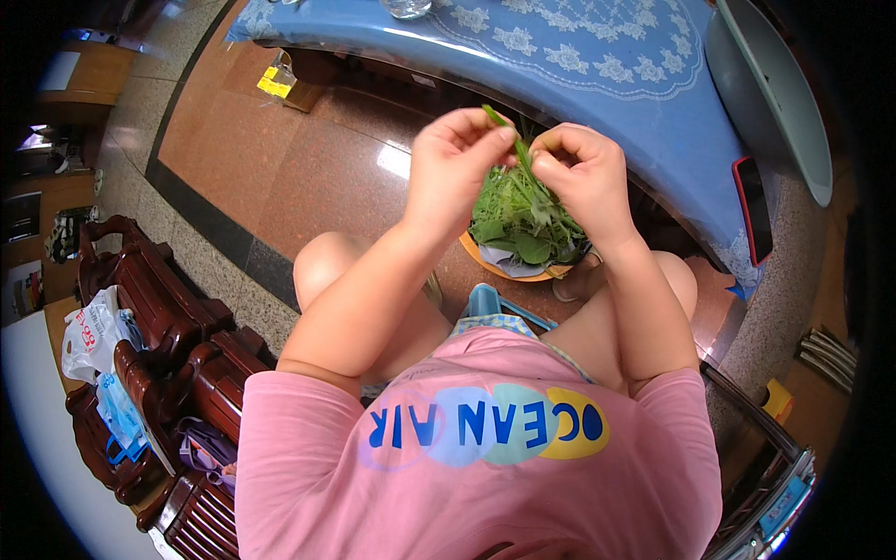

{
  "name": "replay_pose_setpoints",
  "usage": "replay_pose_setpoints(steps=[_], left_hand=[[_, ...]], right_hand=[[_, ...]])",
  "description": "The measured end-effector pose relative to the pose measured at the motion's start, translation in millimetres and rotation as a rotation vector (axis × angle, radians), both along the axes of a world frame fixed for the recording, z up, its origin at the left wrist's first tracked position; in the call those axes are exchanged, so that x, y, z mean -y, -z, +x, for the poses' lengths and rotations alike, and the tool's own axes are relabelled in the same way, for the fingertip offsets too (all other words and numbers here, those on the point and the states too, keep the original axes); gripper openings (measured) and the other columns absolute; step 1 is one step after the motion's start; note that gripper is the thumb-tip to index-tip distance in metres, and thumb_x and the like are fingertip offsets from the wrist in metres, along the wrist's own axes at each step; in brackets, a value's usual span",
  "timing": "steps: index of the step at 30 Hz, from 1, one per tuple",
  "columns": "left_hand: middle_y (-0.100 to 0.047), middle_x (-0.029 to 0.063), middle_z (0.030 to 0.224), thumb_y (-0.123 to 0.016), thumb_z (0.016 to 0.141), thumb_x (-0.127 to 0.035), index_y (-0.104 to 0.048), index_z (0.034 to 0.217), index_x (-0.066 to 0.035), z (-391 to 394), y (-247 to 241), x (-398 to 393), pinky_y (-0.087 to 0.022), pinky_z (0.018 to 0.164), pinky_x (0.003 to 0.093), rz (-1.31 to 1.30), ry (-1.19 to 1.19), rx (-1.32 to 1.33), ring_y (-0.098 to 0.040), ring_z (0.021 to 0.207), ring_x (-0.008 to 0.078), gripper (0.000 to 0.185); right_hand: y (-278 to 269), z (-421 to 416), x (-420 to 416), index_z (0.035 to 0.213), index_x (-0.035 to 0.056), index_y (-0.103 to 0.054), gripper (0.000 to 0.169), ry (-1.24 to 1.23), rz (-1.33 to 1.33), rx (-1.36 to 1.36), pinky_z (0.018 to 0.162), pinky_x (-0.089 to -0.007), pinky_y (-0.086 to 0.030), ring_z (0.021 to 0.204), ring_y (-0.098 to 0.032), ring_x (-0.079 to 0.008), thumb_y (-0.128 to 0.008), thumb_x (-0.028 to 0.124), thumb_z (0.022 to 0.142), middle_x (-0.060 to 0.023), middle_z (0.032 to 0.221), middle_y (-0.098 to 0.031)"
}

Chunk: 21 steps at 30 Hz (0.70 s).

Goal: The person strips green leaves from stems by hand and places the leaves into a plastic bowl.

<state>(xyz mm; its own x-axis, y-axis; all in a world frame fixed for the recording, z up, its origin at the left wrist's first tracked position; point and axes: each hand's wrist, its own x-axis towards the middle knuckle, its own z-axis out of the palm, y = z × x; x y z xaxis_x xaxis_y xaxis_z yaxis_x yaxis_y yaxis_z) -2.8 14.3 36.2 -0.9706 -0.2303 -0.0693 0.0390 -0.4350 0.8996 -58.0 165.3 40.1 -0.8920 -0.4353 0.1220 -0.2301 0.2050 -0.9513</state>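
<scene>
Between thumb and fingers, my left hand (458,157) grips a green vegetable stem (521,149) whose upper end sticks out past the fingertips. My right hand (584,171) pinches the same sprig from the other side, its thumb and forefinger together close to the stem. Below both hands lies a heap of leafy greens (518,217) with thin stems and broad leaves. The greens rest on grey-white sheeting inside an orange basin (532,278) on the floor, between my legs. My right wrist and fingers cover part of the heap.
Ahead stands a table with a blue lace-patterned cloth (476,42). A red-edged phone (752,210) lies at its right edge, near a large pale basin (770,98). A light-blue plastic stool (483,301) is under me. Dark wooden chairs (175,329) with bags stand left.
</scene>
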Motion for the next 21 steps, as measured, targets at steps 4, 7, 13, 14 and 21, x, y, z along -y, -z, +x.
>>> replay_pose_setpoints(steps=[4,7,13,14,21], left_hand=[[-0.063,0.0069,0.087,-0.056,0.087,-0.004,-0.057,0.090,-0.001,-10.3,-12.0,27.1,-0.048,0.076,0.0256,-0.083,-0.255,-0.202,-0.060,0.079,0.0126,0.004],[-0.061,0.0082,0.086,-0.050,0.086,-0.002,-0.054,0.090,-0.001,-8.2,-21.7,37.8,-0.047,0.072,0.0264,0.117,-0.161,-0.211,-0.060,0.078,0.0154,0.006],[-0.063,0.0018,0.088,-0.066,0.078,-0.002,-0.061,0.104,0.000,2.3,-14.6,15.7,-0.040,0.061,0.0170,-0.237,0.268,0.085,-0.053,0.070,0.0039,0.026],[-0.063,0.0001,0.084,-0.070,0.077,-0.004,-0.063,0.100,0.001,3.6,-15.3,11.8,-0.041,0.060,0.0161,-0.209,0.275,0.107,-0.052,0.067,0.0031,0.024],[-0.061,-0.0017,0.074,-0.069,0.076,-0.001,-0.067,0.084,0.000,2.0,-9.0,10.8,-0.041,0.057,0.0178,-0.552,0.107,-0.017,-0.051,0.063,0.0043,0.008]], right_hand=[[7.1,-2.0,-1.2,0.082,-0.0013,-0.067,0.009,0.021,-0.149,0.153,0.060,-0.0202,-0.043,0.064,-0.053,-0.0057,-0.064,0.007,0.079,-0.0002,0.070,-0.060],[6.5,-5.2,-6.6,0.092,0.0001,-0.068,0.014,-0.079,-0.222,0.210,0.064,-0.0186,-0.043,0.067,-0.053,-0.0061,-0.064,0.012,0.085,0.0015,0.076,-0.062],[-3.5,-3.2,-8.2,0.094,0.0008,-0.068,0.013,-0.144,-0.312,0.419,0.064,-0.0190,-0.044,0.069,-0.055,-0.0059,-0.063,0.010,0.086,0.0014,0.077,-0.062],[-3.0,-3.1,-9.3,0.094,0.0008,-0.068,0.013,-0.154,-0.289,0.386,0.064,-0.0193,-0.044,0.070,-0.055,-0.0059,-0.063,0.010,0.086,0.0013,0.077,-0.062],[-6.3,-0.3,-8.2,0.093,0.0001,-0.068,0.012,-0.163,-0.251,0.220,0.068,-0.0204,-0.046,0.073,-0.057,-0.0062,-0.065,0.007,0.084,-0.0006,0.083,-0.064]])
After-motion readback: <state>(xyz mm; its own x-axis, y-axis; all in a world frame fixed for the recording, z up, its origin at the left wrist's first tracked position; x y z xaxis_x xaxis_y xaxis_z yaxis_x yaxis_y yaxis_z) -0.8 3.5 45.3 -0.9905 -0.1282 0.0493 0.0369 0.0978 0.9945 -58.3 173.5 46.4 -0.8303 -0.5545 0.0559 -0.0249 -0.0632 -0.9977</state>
